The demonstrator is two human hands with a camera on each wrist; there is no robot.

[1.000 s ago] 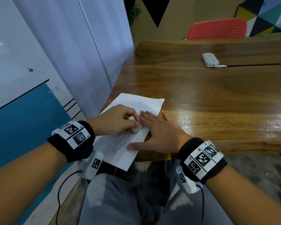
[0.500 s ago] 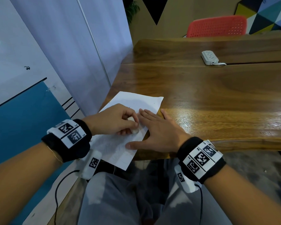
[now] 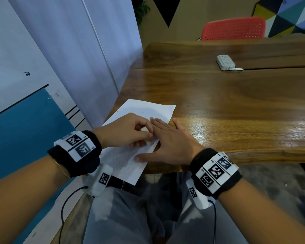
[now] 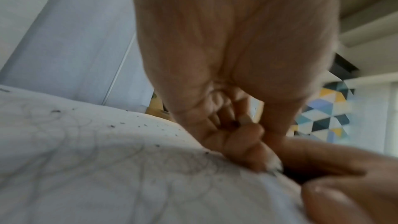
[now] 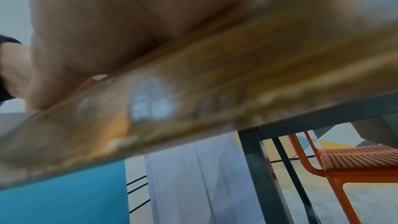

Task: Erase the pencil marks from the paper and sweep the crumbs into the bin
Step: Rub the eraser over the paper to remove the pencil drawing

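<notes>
Erasing is under way. The left hand (image 3: 128,131) pinches the eraser (image 3: 150,142) onto the paper (image 3: 123,161) at the table's near-left corner; faint marks (image 4: 133,164) and crumbs (image 4: 112,126) remain (bin unseen). The right hand (image 3: 173,145), fingers flat, pins the sheet.

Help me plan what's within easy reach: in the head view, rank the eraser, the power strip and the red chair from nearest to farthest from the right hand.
1. Eraser: pinched by the left hand, right beside the right hand's fingers on the paper.
2. Power strip: far across the table, to the right.
3. Red chair: beyond the table's far edge.
</notes>
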